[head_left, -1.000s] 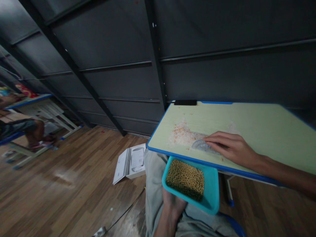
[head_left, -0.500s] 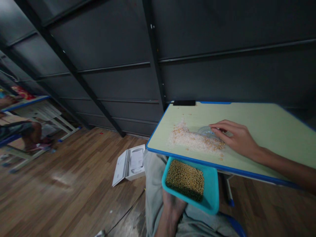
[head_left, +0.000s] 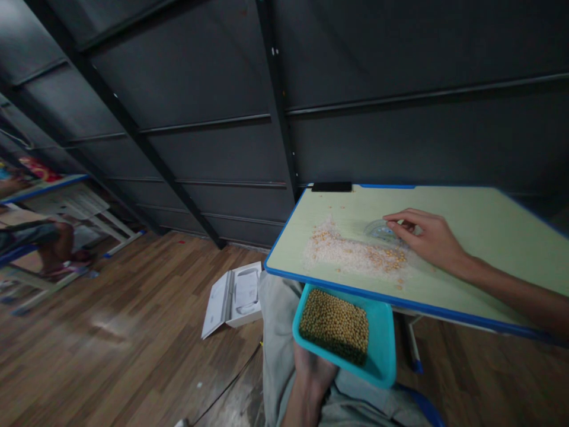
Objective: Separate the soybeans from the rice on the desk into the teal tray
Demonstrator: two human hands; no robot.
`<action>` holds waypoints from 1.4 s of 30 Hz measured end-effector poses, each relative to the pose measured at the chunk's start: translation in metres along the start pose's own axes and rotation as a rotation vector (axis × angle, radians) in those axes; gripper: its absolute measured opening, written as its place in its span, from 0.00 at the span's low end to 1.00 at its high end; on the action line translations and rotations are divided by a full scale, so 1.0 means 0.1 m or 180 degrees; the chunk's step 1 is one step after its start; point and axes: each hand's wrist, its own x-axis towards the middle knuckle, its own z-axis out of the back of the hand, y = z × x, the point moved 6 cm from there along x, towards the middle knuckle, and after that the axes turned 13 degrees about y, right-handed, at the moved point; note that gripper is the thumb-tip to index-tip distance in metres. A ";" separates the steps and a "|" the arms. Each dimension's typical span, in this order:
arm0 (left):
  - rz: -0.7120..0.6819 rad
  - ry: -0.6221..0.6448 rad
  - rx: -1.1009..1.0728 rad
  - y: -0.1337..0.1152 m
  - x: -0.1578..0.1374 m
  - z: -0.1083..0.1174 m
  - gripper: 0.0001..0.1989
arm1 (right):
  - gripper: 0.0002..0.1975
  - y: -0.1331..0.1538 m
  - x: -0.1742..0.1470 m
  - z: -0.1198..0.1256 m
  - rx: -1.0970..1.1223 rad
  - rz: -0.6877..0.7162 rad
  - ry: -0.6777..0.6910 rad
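Note:
My right hand pinches a clear plastic protractor between thumb and fingers, low over the pale green tabletop. Just in front of the protractor spreads a heap of white rice grains mixed with yellow beans, densest at the heap's right end and upper left. Below the table's front edge, my left hand supports a turquoise plastic tray from underneath; most of its fingers are hidden by the tray. Round yellowish beans fill the tray's left and middle part.
A black phone-like slab lies at the table's far left corner, against the dark panelled wall. On the wooden floor sit an open white box and a black cable. Another person's legs show beside a desk at far left.
My right hand has shifted slightly right and away from me with the protractor, drawing it back from the rice and beans. My left hand and the tray stay nearly still.

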 end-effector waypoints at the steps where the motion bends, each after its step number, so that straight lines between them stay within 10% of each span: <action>1: -0.0022 0.0034 0.0007 0.00 0.00 0.00 0.17 | 0.13 -0.02 0.00 0.00 -0.0018 -0.0018 0.0003; 18: 0.0003 0.0591 0.0235 0.00 0.03 -0.08 0.18 | 0.11 0.07 -0.01 -0.10 0.0259 0.0146 0.0435; 42: -0.0088 0.0014 -0.0032 -0.01 0.04 -0.04 0.14 | 0.10 0.23 -0.03 -0.09 0.0406 0.0286 0.0423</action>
